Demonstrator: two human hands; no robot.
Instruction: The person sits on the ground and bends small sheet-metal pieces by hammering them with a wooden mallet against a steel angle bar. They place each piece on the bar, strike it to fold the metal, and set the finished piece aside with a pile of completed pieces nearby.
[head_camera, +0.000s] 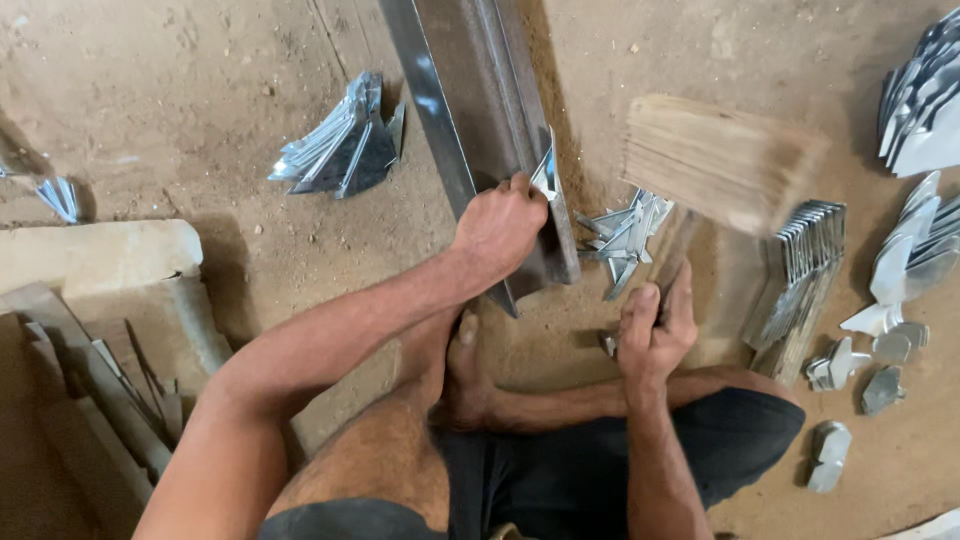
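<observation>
Holding a small bright sheet-metal piece (545, 178) against the edge of a long steel angle bar (480, 120), the left hand (497, 228) has its fingers clamped on that piece near the bar's near end. At four o'clock from it, the right hand (655, 325) is closed tight around the handle of a wooden mallet (720, 160), whose blurred head hangs above a heap of bent offcuts (625, 240). Judging from this, a clean blow calls for the piece to sit flush on the bar's edge, fingertips kept back from the strike line. A stack of flat blanks (800, 280) lies at three o'clock on the dusty floor (200, 100).
</observation>
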